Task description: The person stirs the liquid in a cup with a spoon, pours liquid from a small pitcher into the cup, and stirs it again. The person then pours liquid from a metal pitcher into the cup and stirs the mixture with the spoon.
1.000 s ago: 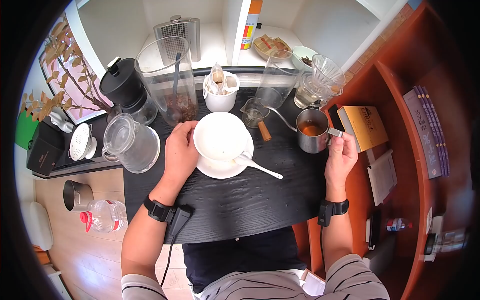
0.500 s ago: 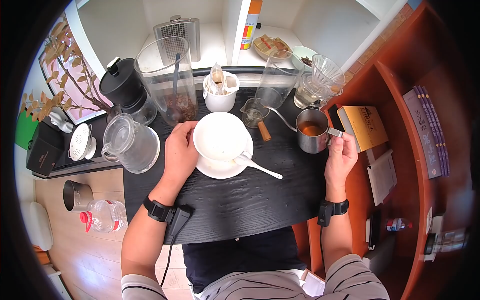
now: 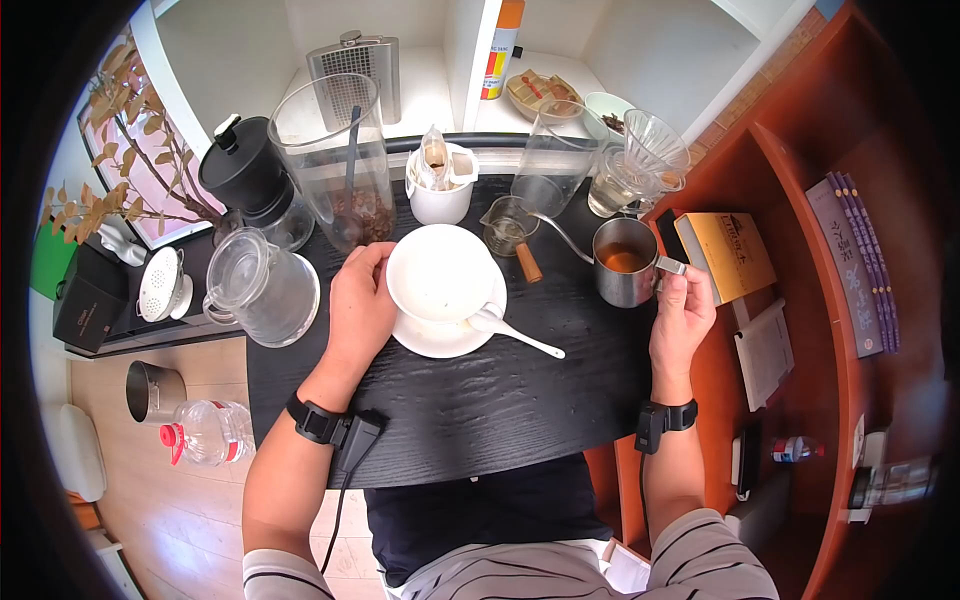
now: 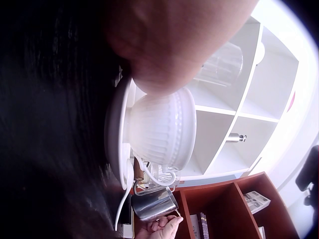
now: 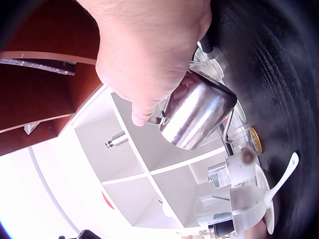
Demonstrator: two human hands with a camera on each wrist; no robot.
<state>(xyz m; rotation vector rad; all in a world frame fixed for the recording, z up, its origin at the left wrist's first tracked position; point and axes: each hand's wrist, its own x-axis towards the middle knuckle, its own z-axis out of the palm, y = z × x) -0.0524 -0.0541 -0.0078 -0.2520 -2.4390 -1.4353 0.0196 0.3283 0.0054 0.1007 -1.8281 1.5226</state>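
My left hand [image 3: 362, 303] touches the left side of a white cup [image 3: 440, 272], which stands on a white saucer [image 3: 437, 343]; the fingertips are partly hidden behind the cup. A white spoon [image 3: 530, 342] lies on the saucer, its handle reaching over the table. On the right, my right hand [image 3: 684, 318] grips the handle of a steel gooseneck pot [image 3: 625, 283] holding brown liquid. In the right wrist view the pot [image 5: 194, 112] is seen from the side, close to the dark tabletop; whether it touches is unclear.
Behind the cup stand a white mug [image 3: 441, 205], a tall glass with beans [image 3: 365, 215] and a small wooden-handled glass jug [image 3: 529, 264]. A glass pitcher [image 3: 275, 300] is at the left, a glass dripper [image 3: 655, 150] at the back right, a yellow box [image 3: 733, 255] beyond the pot.
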